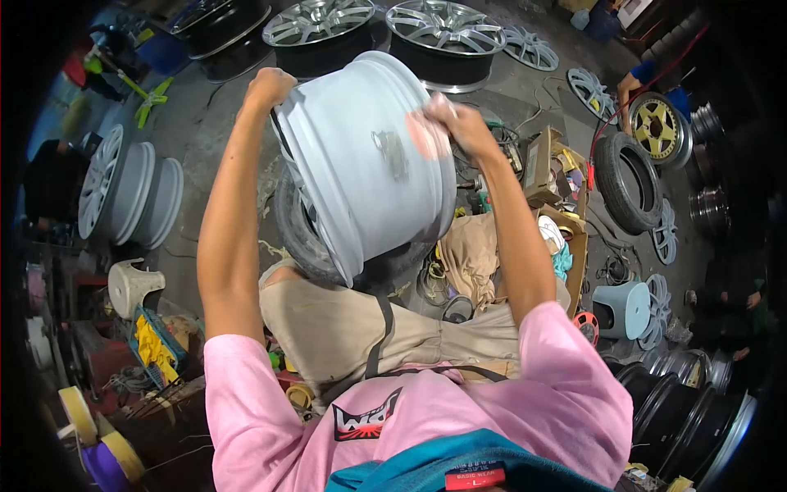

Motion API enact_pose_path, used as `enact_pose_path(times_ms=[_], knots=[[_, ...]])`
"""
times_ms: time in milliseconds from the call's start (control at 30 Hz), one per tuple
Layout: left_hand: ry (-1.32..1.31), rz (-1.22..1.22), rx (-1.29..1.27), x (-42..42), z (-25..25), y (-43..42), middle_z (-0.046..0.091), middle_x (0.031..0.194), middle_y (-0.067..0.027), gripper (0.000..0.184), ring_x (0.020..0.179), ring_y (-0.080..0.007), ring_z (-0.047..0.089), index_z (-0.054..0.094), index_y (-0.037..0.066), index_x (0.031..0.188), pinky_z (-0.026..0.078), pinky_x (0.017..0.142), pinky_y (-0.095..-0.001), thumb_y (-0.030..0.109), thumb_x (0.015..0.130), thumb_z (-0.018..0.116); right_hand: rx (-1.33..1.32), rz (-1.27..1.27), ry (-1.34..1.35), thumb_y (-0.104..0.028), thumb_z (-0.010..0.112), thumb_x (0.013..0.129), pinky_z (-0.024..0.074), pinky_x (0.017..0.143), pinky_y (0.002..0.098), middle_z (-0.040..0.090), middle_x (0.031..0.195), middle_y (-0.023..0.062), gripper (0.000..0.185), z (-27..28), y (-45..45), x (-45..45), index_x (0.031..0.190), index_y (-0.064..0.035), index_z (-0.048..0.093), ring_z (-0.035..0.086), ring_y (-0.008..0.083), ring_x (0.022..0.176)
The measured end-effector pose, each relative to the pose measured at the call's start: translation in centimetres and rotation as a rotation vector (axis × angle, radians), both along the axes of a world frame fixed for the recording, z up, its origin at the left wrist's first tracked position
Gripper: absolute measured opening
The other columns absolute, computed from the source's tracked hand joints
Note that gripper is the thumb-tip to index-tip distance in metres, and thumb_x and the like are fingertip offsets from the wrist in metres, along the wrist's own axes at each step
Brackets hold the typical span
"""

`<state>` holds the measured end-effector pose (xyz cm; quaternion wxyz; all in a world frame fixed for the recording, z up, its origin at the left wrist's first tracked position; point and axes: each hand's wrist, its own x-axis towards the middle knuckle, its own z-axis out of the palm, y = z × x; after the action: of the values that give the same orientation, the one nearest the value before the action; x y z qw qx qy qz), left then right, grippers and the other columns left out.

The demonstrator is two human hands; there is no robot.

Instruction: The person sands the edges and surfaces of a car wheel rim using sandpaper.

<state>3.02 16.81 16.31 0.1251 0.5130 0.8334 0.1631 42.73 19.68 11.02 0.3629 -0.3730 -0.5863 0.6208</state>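
Note:
A pale grey wheel rim (361, 164) stands on its side before me, with a dark bare patch on its barrel. It is over a black tire (299, 225) lying between my legs. My left hand (270, 86) is closed round the rim's upper left edge. At the right of the barrel, my right hand (459, 127) presses a salmon-coloured pad (426, 135) against the surface. Motion smears the pad and the fingertips, so its exact kind is unclear.
Silver multi-spoke wheels (320, 25) lie ahead. Grey rims (135, 197) stand at left, near a white stool (135, 283). To the right are a cardboard box (541, 168), a loose tire (627, 184), a blue stool (623, 310) and another person's arm (630, 90).

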Motion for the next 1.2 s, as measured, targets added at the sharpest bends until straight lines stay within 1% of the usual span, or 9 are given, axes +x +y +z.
enact_pose_path(times_ms=[67,200,300,433,600,733,867,967,1200], knots=[[-0.023,0.028,0.038,0.7,-0.1,-0.1,0.068,0.129,-0.0227,0.043,0.126,-0.0424,0.062,0.073,0.007,0.122,0.051,0.105,-0.0461,0.029,0.088,0.057,0.003,-0.024,-0.244,-0.034,0.078,0.094,0.0516,0.077,0.0273,0.075,0.095,0.0039,0.038,-2.7,-3.2,3.3,0.107,0.0018,0.076,0.064,0.0089,0.084],[-0.048,0.075,0.025,1.7,0.6,-0.4,0.069,0.129,-0.0216,0.043,0.125,-0.0419,0.063,0.073,0.008,0.122,0.05,0.105,-0.0456,0.029,0.087,0.058,-0.075,-0.052,-0.129,-0.034,0.077,0.095,0.0509,0.077,0.0275,0.073,0.093,0.0021,0.04,-5.2,-5.7,4.3,0.111,0.0026,0.075,0.063,0.0091,0.082],[-0.027,0.054,0.053,0.9,-0.1,0.0,0.07,0.128,-0.0208,0.042,0.124,-0.0419,0.064,0.074,0.008,0.121,0.051,0.105,-0.0455,0.028,0.087,0.058,0.038,-0.121,0.136,-0.034,0.077,0.095,0.0483,0.069,0.0267,0.07,0.086,0.0,0.038,-3.4,-0.4,0.2,0.103,0.0029,0.075,0.06,0.0077,0.077],[-0.105,0.052,0.052,0.8,0.2,-0.5,0.07,0.127,-0.0214,0.044,0.123,-0.0419,0.064,0.073,0.007,0.122,0.051,0.104,-0.0456,0.03,0.088,0.058,0.197,-0.211,-0.142,-0.034,0.078,0.093,0.0465,0.064,0.0265,0.069,0.08,-0.0004,0.033,-1.3,-2.6,1.3,0.094,-0.0002,0.077,0.058,0.0064,0.071],[-0.052,0.019,-0.008,-0.1,-1.0,1.0,0.068,0.129,-0.0218,0.045,0.124,-0.0428,0.063,0.072,0.007,0.123,0.051,0.105,-0.0462,0.032,0.088,0.059,0.355,-0.352,-0.074,-0.033,0.079,0.091,0.0431,0.056,0.0288,0.063,0.065,-0.0024,0.034,-1.6,-4.3,1.2,0.082,-0.0006,0.075,0.053,0.0068,0.061],[-0.016,0.003,0.029,0.7,0.1,-0.1,0.068,0.13,-0.0233,0.045,0.124,-0.0442,0.063,0.072,0.007,0.124,0.05,0.105,-0.047,0.03,0.087,0.059,0.384,-0.309,-0.097,-0.03,0.076,0.093,0.0464,0.063,0.0271,0.068,0.075,0.0002,0.033,-0.2,-2.4,-0.7,0.093,0.0027,0.076,0.055,0.0062,0.069],[-0.086,0.066,0.052,0.2,0.0,-0.9,0.068,0.129,-0.0231,0.043,0.123,-0.0439,0.063,0.073,0.007,0.121,0.05,0.104,-0.0462,0.027,0.087,0.057,0.446,-0.461,-0.064,-0.029,0.077,0.091,0.0424,0.058,0.0308,0.061,0.066,0.0038,0.034,-1.1,-6.3,0.6,0.081,0.0022,0.068,0.048,0.0085,0.064],[-0.102,0.052,0.029,1.0,-0.2,0.1,0.07,0.127,-0.0221,0.04,0.122,-0.0434,0.064,0.075,0.007,0.117,0.051,0.104,-0.0454,0.027,0.087,0.057,0.572,-0.493,-0.237,-0.03,0.079,0.088,0.0432,0.061,0.0331,0.059,0.069,0.0075,0.037,-0.2,-4.1,-0.2,0.079,0.0022,0.062,0.047,0.0114,0.067],[-0.09,0.101,0.046,1.5,0.4,-0.4,0.068,0.13,-0.0204,0.043,0.126,-0.0433,0.062,0.073,0.008,0.122,0.05,0.106,-0.0459,0.031,0.088,0.057,0.466,-0.505,-0.152,-0.032,0.08,0.087,0.0458,0.062,0.0358,0.062,0.067,0.009,0.04,-1.7,-5.3,0.5,0.082,0.0045,0.064,0.049,0.0133,0.065]])
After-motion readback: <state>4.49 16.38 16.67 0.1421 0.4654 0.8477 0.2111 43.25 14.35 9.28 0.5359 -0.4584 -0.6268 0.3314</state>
